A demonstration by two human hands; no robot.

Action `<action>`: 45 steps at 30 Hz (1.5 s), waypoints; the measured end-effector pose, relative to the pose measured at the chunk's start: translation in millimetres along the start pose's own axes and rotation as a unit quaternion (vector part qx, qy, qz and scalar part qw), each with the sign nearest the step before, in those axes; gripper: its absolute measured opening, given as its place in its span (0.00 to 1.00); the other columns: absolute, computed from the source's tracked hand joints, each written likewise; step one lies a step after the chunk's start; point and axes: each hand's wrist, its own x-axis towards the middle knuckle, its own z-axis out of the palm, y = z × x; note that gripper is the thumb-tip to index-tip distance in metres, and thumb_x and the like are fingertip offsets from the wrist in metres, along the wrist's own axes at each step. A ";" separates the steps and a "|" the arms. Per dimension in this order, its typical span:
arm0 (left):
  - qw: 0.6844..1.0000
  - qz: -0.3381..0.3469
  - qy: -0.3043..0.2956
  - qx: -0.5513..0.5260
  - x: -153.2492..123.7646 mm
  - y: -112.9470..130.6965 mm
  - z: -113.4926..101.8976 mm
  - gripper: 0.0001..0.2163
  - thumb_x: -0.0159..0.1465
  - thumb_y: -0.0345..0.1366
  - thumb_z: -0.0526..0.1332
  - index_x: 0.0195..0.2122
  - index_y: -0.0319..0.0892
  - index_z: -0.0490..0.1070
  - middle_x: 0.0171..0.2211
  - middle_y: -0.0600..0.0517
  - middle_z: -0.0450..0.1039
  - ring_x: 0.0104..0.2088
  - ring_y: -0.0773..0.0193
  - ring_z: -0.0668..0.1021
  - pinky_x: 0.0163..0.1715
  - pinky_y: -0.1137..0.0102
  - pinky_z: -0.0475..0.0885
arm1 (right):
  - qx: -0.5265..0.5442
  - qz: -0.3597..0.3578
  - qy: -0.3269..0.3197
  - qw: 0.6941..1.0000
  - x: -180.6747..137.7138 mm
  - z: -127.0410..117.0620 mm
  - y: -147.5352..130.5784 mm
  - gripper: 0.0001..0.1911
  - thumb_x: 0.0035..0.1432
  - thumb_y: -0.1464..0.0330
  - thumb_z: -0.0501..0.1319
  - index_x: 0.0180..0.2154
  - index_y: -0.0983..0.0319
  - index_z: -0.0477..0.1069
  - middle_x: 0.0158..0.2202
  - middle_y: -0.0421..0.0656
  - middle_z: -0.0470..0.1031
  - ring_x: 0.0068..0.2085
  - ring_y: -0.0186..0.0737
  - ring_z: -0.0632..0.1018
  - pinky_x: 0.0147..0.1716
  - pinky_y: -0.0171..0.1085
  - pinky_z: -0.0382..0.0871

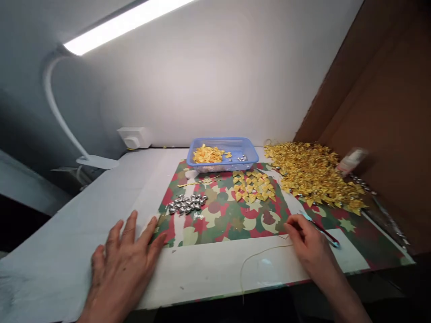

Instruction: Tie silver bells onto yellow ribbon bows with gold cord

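My left hand (124, 262) lies flat on the white tabletop, fingers spread, its fingertips at the left edge of a patterned red and green sheet (229, 215). My right hand (308, 244) rests on the sheet's lower right part with fingers curled around a thin red-handled tool (325, 233). A thin gold thread (259, 258) curves across the white strip just below that hand. A cluster of small silver bells (186, 204) sits on the sheet in front of my left hand. Small yellow bows (254, 186) lie in a group at the sheet's middle.
A blue plastic basket (247, 154) holding yellow bows and a few silver pieces stands at the back. A large heap of gold bows (313, 175) covers the right side. A desk lamp (84, 159) stands at left, a brown board (380, 112) at right, a wall socket (134, 137) behind.
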 end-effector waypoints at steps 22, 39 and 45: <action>0.774 -0.051 -0.143 -0.614 -16.4 94.0 -39.9 0.17 0.60 0.45 0.65 0.50 0.51 0.79 0.46 0.49 0.83 0.48 0.48 0.80 0.43 0.64 0.75 | 0.017 -0.038 0.000 0.999 2.9 -16.1 -5.3 0.07 0.67 0.66 0.53 0.36 0.58 0.67 0.36 0.42 0.73 0.36 0.43 0.74 0.36 0.38 0.66; 0.498 -0.032 -0.324 -0.804 -20.0 138.0 -32.2 0.26 0.56 0.41 0.72 0.56 0.57 0.72 0.62 0.50 0.71 0.64 0.52 0.67 0.45 0.67 0.70 | 0.669 0.089 -0.186 0.714 -5.3 -15.0 -82.0 0.13 0.68 0.59 0.58 0.33 0.58 0.60 0.23 0.31 0.59 0.18 0.24 0.51 0.17 0.26 0.47; 0.493 0.030 -0.490 -0.718 -29.3 143.5 -19.9 0.15 0.55 0.45 0.71 0.36 0.40 0.76 0.24 0.54 0.75 0.20 0.70 0.71 0.21 0.75 0.62 | 0.685 0.012 -0.052 0.727 14.5 -49.9 -99.3 0.02 0.63 0.66 0.64 0.38 0.56 0.72 0.24 0.32 0.64 0.18 0.24 0.48 0.16 0.27 0.45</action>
